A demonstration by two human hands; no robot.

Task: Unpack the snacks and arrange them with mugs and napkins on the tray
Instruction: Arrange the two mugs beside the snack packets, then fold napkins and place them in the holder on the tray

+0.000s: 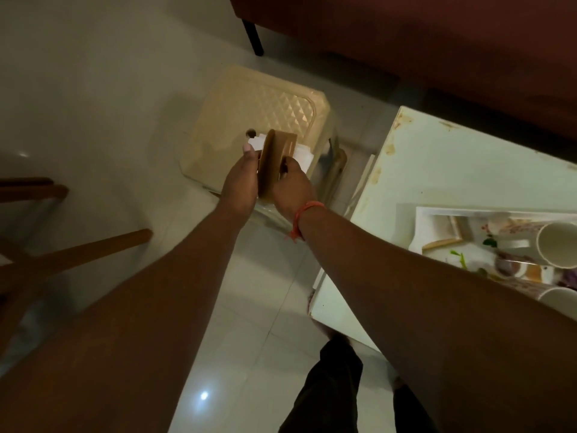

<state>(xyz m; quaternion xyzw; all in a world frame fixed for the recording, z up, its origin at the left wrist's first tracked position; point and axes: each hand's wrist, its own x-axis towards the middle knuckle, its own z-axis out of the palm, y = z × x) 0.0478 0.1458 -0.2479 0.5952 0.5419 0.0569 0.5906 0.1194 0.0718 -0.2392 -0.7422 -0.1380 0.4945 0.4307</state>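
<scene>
Left hand [240, 182]: we see it pressed flat against one face of the brown napkin holder [274, 160].
Right hand [293, 189]: we see it clasping the opposite side.
Napkin holder: upright, white napkins [304, 156] inside, above the cream stool [256, 120].
Tray [431, 226]: on the white table [452, 164], holding two mugs [555, 243].

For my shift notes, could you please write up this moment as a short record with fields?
left hand: left hand on the left side of a tan napkin holder
right hand: right hand on its right side, orange thread at the wrist
held item: holder with white napkins, over a cream plastic stool
table: white table at right
tray: floral tray on the table, two mugs lying on it
snacks: none seen
</scene>
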